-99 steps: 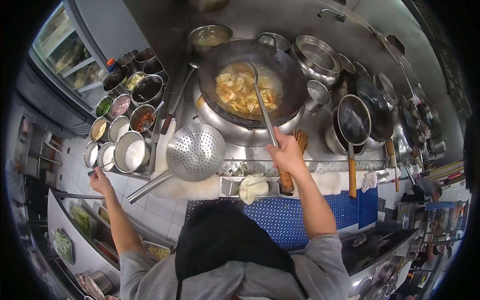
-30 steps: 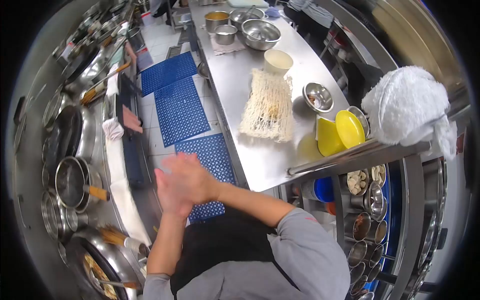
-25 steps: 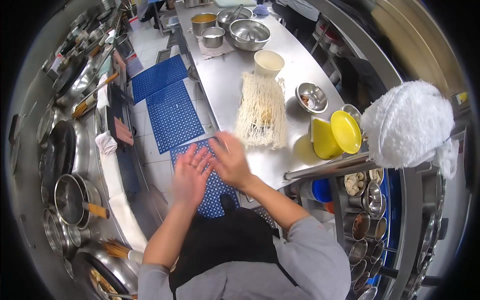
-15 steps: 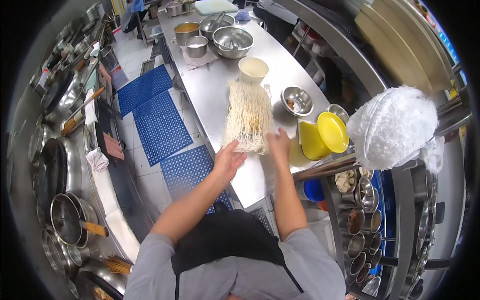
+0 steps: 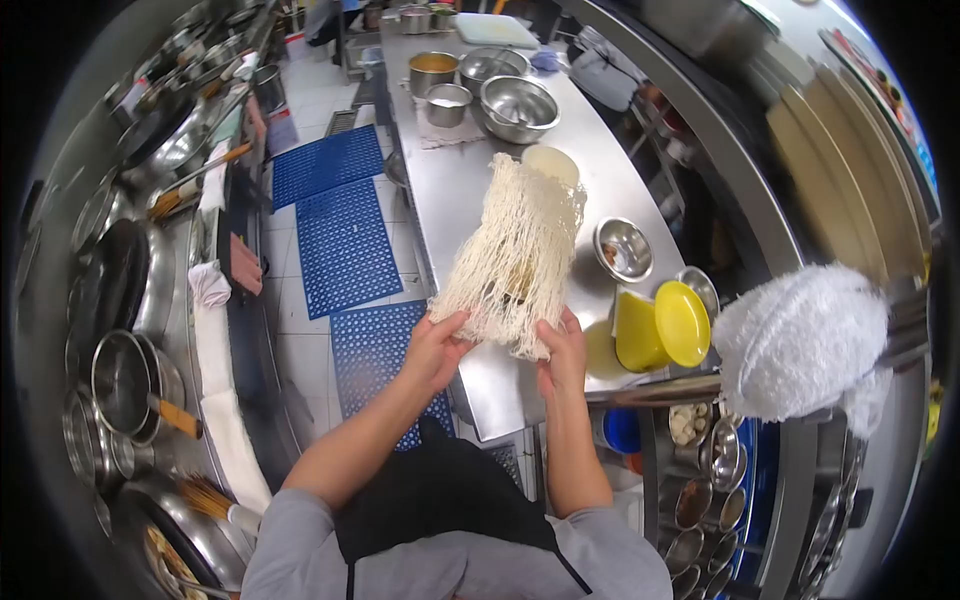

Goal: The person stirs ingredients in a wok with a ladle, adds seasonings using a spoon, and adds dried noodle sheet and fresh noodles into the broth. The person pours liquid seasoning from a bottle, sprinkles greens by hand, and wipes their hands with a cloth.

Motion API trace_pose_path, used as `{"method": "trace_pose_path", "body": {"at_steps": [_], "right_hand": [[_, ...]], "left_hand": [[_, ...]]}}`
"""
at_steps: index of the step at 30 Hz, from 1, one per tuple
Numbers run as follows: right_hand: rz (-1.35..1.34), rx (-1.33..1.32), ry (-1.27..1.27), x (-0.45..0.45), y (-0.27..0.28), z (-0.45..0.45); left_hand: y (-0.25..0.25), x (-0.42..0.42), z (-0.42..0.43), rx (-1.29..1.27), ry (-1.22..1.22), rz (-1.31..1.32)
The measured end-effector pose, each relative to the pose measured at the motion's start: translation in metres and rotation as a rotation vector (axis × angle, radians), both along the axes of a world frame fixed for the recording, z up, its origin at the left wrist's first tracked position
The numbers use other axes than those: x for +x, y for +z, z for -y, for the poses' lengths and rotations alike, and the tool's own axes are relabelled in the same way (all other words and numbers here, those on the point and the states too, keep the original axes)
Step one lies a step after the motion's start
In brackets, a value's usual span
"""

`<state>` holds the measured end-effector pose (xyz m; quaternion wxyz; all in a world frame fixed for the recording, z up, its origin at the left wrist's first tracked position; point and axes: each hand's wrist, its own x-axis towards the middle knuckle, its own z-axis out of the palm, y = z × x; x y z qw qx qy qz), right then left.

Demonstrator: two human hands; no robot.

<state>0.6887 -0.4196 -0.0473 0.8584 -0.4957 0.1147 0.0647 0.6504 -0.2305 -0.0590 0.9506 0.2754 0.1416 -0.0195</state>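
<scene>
A pale, lacy sheet of netted strands [image 5: 528, 225] stretches over the steel table [image 5: 437, 215]. Through its gaps a yellowish-brown lump shows, mostly hidden. My left hand [image 5: 436, 352] pinches the sheet's near left corner. At the near right corner, the thumb and fingers of my right hand [image 5: 563, 352] grip the edge. The sheet's near edge hangs between both hands, while its far end reaches a cream-coloured tub [image 5: 556, 163] and partly covers it.
To the right are a small steel bowl [image 5: 623, 249], a yellow container [image 5: 640, 340] and a white cloth bundle [image 5: 805, 345]. Farther back stand a large steel bowl [image 5: 519, 108], a pot of orange liquid [image 5: 433, 70] and a pot of white contents [image 5: 447, 104]. Blue mats [image 5: 345, 240] lie left.
Both hands have taken hold of the netted sheet's near corners and drawn them toward me, the left one outward. The sheet is spread wider. The camera view has shifted.
</scene>
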Motion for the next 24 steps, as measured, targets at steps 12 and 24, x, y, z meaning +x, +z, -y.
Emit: {"method": "trace_pose_path", "body": {"at_steps": [12,24], "right_hand": [[0.227,0.131,0.85,-0.094,0.063,-0.154],[0.369,0.261,1.878,-0.484,0.124,-0.378]], "left_hand": [[0.066,-0.213,-0.106,0.05,0.658,0.286],[0.157,-0.624,-0.136,0.378,1.873,0.316]]}}
